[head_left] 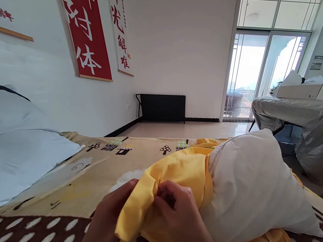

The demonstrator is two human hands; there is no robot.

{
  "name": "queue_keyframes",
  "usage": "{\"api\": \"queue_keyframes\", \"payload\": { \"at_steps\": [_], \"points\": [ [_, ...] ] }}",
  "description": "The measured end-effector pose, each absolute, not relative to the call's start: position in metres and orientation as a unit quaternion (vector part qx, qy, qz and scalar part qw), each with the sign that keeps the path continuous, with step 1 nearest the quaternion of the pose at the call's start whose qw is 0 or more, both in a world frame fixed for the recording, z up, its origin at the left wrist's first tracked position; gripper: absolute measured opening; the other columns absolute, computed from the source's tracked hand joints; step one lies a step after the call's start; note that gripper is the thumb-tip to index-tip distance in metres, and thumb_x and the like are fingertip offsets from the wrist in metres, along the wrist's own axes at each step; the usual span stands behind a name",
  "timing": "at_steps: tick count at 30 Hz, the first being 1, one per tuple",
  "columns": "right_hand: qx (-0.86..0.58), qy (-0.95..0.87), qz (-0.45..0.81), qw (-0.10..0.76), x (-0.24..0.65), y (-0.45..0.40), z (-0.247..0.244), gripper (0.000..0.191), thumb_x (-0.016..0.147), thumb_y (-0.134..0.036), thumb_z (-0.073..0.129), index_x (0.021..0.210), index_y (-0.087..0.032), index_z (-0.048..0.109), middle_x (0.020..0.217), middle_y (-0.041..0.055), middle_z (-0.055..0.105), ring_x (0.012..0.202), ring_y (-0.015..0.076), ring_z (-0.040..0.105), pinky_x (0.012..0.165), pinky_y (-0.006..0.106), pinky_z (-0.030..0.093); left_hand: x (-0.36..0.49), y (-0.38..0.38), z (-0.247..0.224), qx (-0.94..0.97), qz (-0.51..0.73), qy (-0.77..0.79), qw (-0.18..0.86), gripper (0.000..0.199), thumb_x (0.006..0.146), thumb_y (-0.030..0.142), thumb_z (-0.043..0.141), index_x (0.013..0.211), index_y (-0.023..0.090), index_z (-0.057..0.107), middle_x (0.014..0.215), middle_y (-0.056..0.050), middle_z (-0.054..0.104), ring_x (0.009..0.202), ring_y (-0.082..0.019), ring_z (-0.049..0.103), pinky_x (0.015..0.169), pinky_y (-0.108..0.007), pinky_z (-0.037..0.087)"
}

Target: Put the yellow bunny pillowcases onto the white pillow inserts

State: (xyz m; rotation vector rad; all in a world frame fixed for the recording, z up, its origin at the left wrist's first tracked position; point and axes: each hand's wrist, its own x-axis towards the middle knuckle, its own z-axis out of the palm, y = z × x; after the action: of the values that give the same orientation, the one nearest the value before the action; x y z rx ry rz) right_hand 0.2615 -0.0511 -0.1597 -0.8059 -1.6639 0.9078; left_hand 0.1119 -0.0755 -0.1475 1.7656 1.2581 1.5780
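A yellow pillowcase [181, 169] is bunched in front of me, partly around a white pillow [249, 184] whose right part is bare. My left hand [111, 215] holds the end of the pillowcase from the left; its fingers are mostly hidden behind the cloth. Close beside it, my right hand [182, 214] is closed, pinching a fold of the same yellow fabric between thumb and curled fingers. More yellow cloth lies under the pillow at the lower right. All of it rests on a bed with a patterned beige and brown blanket [77, 189].
White pillows [6, 153] lie on the left side of the bed. A black folded panel [163, 107] leans against the far wall. At the right, boxes [313, 90] stand on a plastic-covered table [313, 112]. A sliding glass door [261, 71] is at the back.
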Motion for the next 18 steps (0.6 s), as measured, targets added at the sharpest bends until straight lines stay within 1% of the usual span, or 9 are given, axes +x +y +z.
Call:
{"api": "queue_keyframes", "payload": {
  "at_steps": [3,5,8,10,13,16,18],
  "points": [
    [-0.333,-0.686,0.363,0.536,0.257,-0.050,-0.162,0.012,0.077,-0.018,0.053,0.066,-0.018,0.050,0.059,-0.0056,0.047,0.055,0.0068,0.038,0.054,0.018,0.031,0.117,-0.078,-0.142,0.637,0.556,0.461,0.268,0.030,0.053,0.027,0.064,0.082,0.018,0.063,0.072,-0.001,0.063,0.067,-0.019,0.058,0.054,-0.021,0.047],
    [-0.331,-0.685,0.344,0.550,0.254,-0.050,-0.163,0.011,0.077,-0.018,0.053,0.067,-0.018,0.050,0.059,-0.0056,0.047,0.055,0.0066,0.038,0.053,0.018,0.032,0.114,-0.075,-0.141,0.665,0.521,0.453,0.283,0.030,0.053,0.024,0.066,0.083,0.018,0.063,0.076,-0.002,0.064,0.071,-0.021,0.059,0.055,-0.022,0.047],
    [-0.326,-0.695,0.309,0.562,0.252,-0.048,-0.166,0.011,0.078,-0.018,0.053,0.067,-0.018,0.049,0.059,-0.0055,0.049,0.055,0.0065,0.040,0.053,0.017,0.032,0.105,-0.069,-0.144,0.706,0.492,0.437,0.262,0.029,0.055,0.022,0.065,0.083,0.017,0.064,0.083,-0.004,0.065,0.079,-0.023,0.059,0.061,-0.022,0.049],
    [-0.324,-0.707,0.279,0.564,0.251,-0.047,-0.169,0.012,0.080,-0.019,0.052,0.068,-0.019,0.048,0.061,-0.0054,0.051,0.055,0.0066,0.041,0.054,0.017,0.032,0.099,-0.066,-0.146,0.716,0.492,0.433,0.239,0.029,0.056,0.022,0.065,0.085,0.017,0.065,0.085,-0.005,0.065,0.080,-0.023,0.058,0.062,-0.023,0.049],
    [-0.324,-0.728,0.224,0.561,0.249,-0.047,-0.174,0.013,0.083,-0.022,0.052,0.071,-0.019,0.049,0.063,-0.0054,0.054,0.056,0.0067,0.044,0.056,0.017,0.032,0.091,-0.065,-0.148,0.723,0.500,0.414,0.235,0.027,0.055,0.022,0.066,0.082,0.017,0.065,0.081,-0.004,0.063,0.075,-0.021,0.057,0.061,-0.023,0.049],
    [-0.319,-0.751,0.150,0.558,0.247,-0.046,-0.179,0.015,0.088,-0.025,0.050,0.074,-0.020,0.050,0.065,-0.0048,0.058,0.058,0.0073,0.048,0.059,0.018,0.033,0.088,-0.067,-0.147,0.685,0.540,0.416,0.257,0.021,0.055,0.025,0.066,0.075,0.017,0.063,0.071,-0.001,0.059,0.065,-0.016,0.053,0.056,-0.021,0.045],
    [-0.313,-0.760,0.094,0.561,0.246,-0.045,-0.182,0.019,0.089,-0.026,0.048,0.072,-0.019,0.049,0.063,-0.0042,0.057,0.056,0.0077,0.049,0.058,0.019,0.033,0.087,-0.068,-0.145,0.657,0.554,0.426,0.282,0.020,0.054,0.024,0.066,0.072,0.017,0.061,0.062,0.001,0.055,0.058,-0.013,0.048,0.053,-0.020,0.043]
  ]
}}
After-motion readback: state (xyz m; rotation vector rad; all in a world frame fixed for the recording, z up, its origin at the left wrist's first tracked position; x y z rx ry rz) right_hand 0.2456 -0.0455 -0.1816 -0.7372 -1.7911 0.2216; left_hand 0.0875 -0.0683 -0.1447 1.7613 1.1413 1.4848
